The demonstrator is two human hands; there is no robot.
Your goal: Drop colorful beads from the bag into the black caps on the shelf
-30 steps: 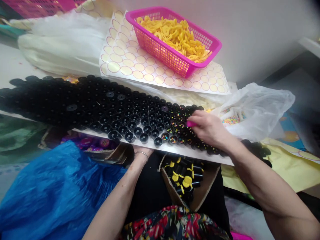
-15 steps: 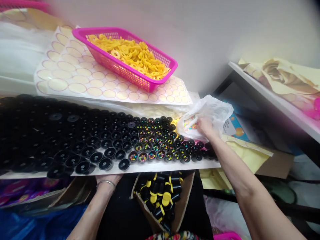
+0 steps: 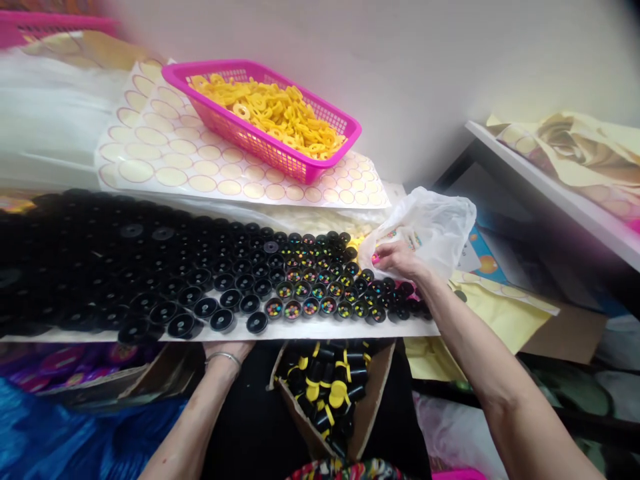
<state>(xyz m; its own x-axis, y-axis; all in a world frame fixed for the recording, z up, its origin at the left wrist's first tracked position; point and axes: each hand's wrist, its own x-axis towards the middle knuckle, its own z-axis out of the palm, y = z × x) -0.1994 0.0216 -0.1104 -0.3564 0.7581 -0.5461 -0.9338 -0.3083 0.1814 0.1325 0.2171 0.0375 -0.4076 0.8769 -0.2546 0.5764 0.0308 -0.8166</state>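
My right hand (image 3: 397, 259) is at the mouth of a white plastic bag (image 3: 440, 217), its fingers closed round a small pink cup (image 3: 375, 259) that seems to hold coloured bits. Left of it, rows of round black cups (image 3: 230, 299) stand on a white board (image 3: 300, 331). Those towards the right contain multicoloured beads (image 3: 293, 309); many on the left show bare insides. My left hand (image 3: 227, 348), below a metal bangle, reaches under the board's front edge, and its fingers are hidden.
A pink basket (image 3: 260, 137) of yellow rings rests on sheets of oval stickers (image 3: 170, 177) behind the cups. In front, a cardboard box (image 3: 373, 407) holds black containers with yellow lids (image 3: 338, 393). At the right are a shelf (image 3: 550, 180) and yellow paper (image 3: 500, 317).
My right hand has come out of the plastic bag towards the left, and the small pink cup now shows in its fingers. The view has shifted slightly; my left hand stays under the board.
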